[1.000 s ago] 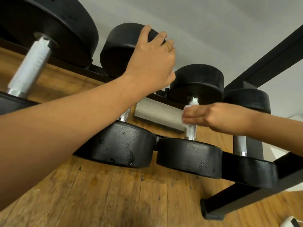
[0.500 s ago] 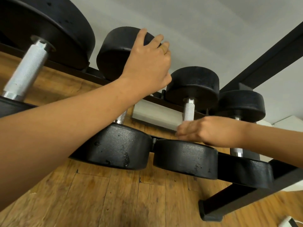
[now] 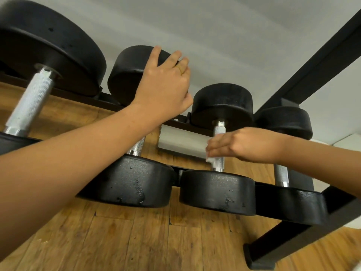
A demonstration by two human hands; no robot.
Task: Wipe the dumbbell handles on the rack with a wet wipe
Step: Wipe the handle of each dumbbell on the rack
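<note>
A: On the rack [image 3: 312, 61], I count four dumbbells side by side, black heads, knurled silver handles. First dumbbell [image 3: 48, 45] at far left is the largest, then the second dumbbell [image 3: 132, 182], the third dumbbell [image 3: 216, 192] and the fourth dumbbell [image 3: 289, 204] at the right end.

B: And two bare hands in play! The left hand [image 3: 166, 89] reaches up, fingers curled over the rim of the second dumbbell's far head, gripping it. One gold ring [image 3: 179, 68] on that hand.

A: The right hand [image 3: 244, 145]?

B: Down on the third handle [image 3: 219, 130], fingers close together and laid across the bar, holding one white wet wipe [image 3: 210, 160] against the metal. A crumpled corner of the wipe peeks out below the fingertips, just above the near head. The thumb is hidden.

A: How much of the handles can you see?

B: The first handle [image 3: 29, 102] is fully in view. The left forearm crosses in front of the second handle [image 3: 136, 146] and covers most of it. The right wrist hides the top of the fourth handle [image 3: 281, 174].

A: Surroundings?

B: One silver plate [image 3: 179, 142] on the rack's rear rail between the second and third dumbbells, a wood plank floor [image 3: 136, 241] below, a pale grey wall [image 3: 214, 36] behind.
</note>
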